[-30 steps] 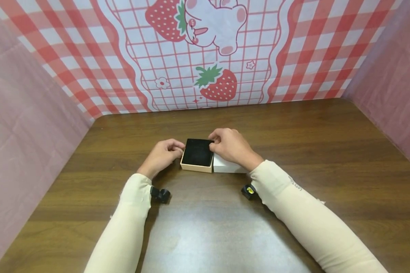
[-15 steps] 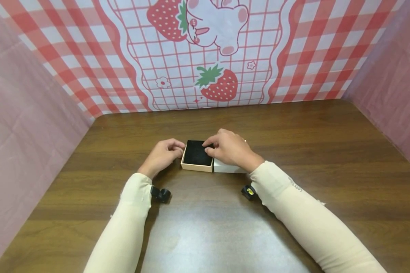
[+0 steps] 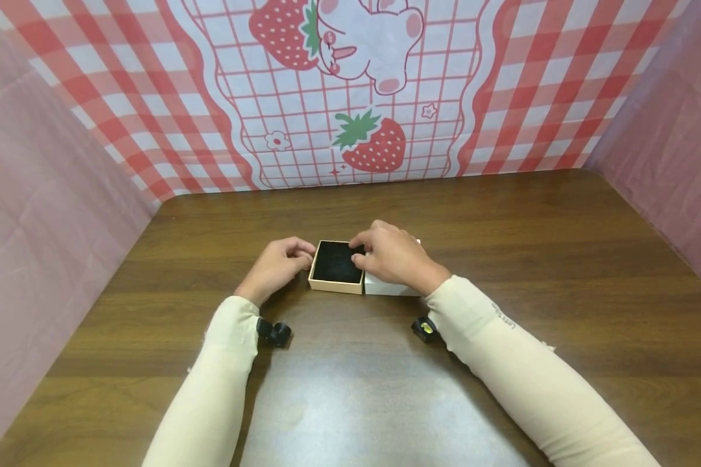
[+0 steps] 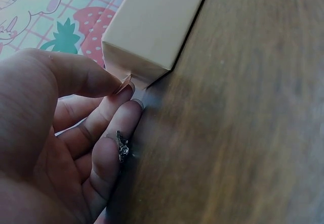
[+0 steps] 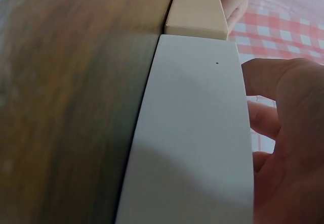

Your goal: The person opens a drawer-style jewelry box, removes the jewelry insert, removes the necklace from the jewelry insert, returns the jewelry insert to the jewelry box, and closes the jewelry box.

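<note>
A shallow tan box tray (image 3: 335, 287) with a black padded insert (image 3: 334, 262) sits on the table, its right side meeting a white box sleeve (image 3: 391, 287). At the tray's left end my left hand (image 3: 274, 266) has thumb and index finger together, pinching a small tan pull tab (image 4: 125, 84). A small silver piece with clear stones (image 4: 122, 147) shows at the lower fingers; whether worn or held I cannot tell. My right hand (image 3: 394, 253) lies over the sleeve, its thumb and index finger apart and touching the insert's right part.
The brown wooden table (image 3: 339, 376) runs up to a red-and-white checked backdrop (image 3: 368, 91) with strawberries. Pink cloth (image 3: 41, 194) hangs at the sides. A black wrist camera (image 3: 277, 333) sits by each cuff.
The black insert, raised at first, now lies lower inside the tray, with the rim showing. My right fingers moved left onto the insert, then slightly back. The left hand has stayed put.
</note>
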The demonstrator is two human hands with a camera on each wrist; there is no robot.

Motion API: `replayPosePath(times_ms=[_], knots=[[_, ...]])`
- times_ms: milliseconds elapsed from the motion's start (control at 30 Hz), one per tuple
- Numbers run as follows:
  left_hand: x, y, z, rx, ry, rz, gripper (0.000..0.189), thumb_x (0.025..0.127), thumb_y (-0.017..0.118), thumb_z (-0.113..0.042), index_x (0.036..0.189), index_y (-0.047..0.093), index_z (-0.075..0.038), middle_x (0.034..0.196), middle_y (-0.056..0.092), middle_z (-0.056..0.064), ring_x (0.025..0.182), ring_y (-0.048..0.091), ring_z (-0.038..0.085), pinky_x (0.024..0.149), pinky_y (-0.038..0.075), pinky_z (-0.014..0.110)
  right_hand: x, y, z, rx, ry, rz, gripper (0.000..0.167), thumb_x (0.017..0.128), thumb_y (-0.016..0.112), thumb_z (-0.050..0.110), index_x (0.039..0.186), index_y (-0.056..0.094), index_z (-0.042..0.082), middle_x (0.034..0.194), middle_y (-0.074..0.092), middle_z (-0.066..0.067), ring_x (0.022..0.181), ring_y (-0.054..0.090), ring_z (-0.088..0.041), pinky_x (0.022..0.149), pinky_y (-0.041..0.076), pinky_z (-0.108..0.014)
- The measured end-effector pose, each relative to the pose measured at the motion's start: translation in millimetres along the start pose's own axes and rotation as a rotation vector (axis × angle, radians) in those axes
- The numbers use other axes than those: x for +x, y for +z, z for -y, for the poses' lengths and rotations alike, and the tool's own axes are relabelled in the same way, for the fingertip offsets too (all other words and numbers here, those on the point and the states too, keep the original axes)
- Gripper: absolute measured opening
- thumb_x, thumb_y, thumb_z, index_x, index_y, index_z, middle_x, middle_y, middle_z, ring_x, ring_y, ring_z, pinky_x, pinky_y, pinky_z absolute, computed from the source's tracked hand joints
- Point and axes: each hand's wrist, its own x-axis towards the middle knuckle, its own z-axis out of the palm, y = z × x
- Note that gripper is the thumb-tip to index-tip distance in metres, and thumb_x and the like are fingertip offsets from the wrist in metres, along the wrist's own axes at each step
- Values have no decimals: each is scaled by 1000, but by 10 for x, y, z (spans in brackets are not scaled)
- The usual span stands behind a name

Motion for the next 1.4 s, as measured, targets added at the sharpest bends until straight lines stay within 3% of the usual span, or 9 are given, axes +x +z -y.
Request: replayPosePath(times_ms=[333, 633, 1200, 1400], knots=[[3, 1, 31, 26, 4, 0, 18, 91, 63, -8, 107, 71, -6, 96, 71, 6, 85, 59, 18, 73, 49, 31, -41, 24, 50, -116, -11, 57, 33, 92, 66, 33, 123, 73, 24, 102, 57, -4, 89, 56, -20, 73, 49, -43], [1, 3, 22, 21, 5, -4, 17, 90, 64, -7, 106, 71, -6, 96, 71, 6, 85, 59, 19, 73, 49, 32, -57, 17, 70, -156, -41, 84, 34, 92, 65, 34, 125, 72, 29, 96, 52, -2, 80, 53, -18, 64, 47, -39], [8, 2, 23, 30, 6, -7, 18, 90, 64, -8, 107, 71, -6, 97, 72, 5, 89, 60, 19, 78, 48, 33, -89, 23, 107, -314, -120, 89, 32, 96, 59, 37, 125, 72, 33, 103, 53, -7, 86, 59, -23, 61, 51, -43], [-3, -3, 0, 22, 6, -8, 20, 95, 63, -18, 110, 71, -7, 97, 71, 6, 89, 62, 19, 82, 48, 34, -81, 32, 104, -317, -120, 96, 33, 96, 59, 38, 126, 72, 32, 104, 52, -7, 86, 59, -22, 62, 51, -43]])
